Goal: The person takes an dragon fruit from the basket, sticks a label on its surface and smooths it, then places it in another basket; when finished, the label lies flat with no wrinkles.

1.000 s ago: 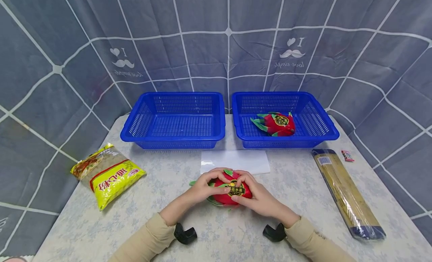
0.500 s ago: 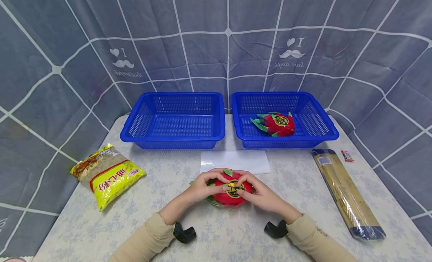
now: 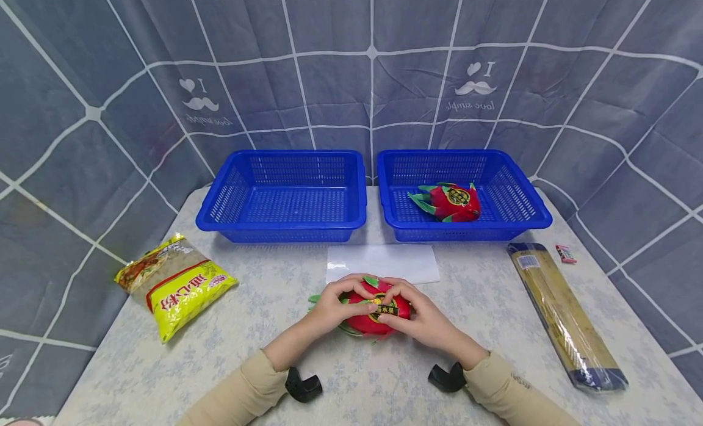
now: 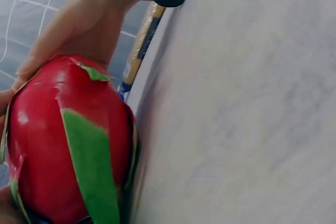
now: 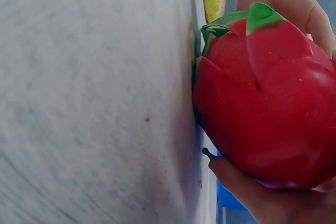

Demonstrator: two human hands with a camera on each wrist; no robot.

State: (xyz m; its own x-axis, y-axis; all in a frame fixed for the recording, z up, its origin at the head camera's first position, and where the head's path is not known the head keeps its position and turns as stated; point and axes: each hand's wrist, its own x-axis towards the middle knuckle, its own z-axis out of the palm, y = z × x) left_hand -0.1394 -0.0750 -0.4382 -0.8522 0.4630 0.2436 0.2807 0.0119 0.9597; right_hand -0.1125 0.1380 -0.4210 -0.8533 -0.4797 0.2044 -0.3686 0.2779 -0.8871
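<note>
A red dragon fruit (image 3: pixel 362 324) with green-tipped scales and a black-and-gold sticker (image 3: pixel 386 310) rests on the table in front of me. My left hand (image 3: pixel 329 305) grips its left side, thumb against the sticker. From the other side my right hand (image 3: pixel 428 319) holds it, its thumb at the sticker's lower edge. The fruit's smooth red skin (image 5: pixel 268 103) fills much of the right wrist view, where it seems to touch the table. Both hands hide parts of its sides and top. Another dragon fruit (image 3: pixel 456 201) lies in the right blue basket (image 3: pixel 456 234).
A second blue basket (image 3: pixel 285 234) stands at the back left. White paper (image 3: pixel 381 261) lies between the baskets and my hands. A yellow food bag (image 3: pixel 181 285) is on the left; a long clear-wrapped pack (image 3: pixel 566 316) and a small red packet (image 3: pixel 566 253) are on the right.
The fruit's sticker shifted slightly between my hands and back again, and my right thumb moved a little along it. Both hands stay on the fruit in the same place.
</note>
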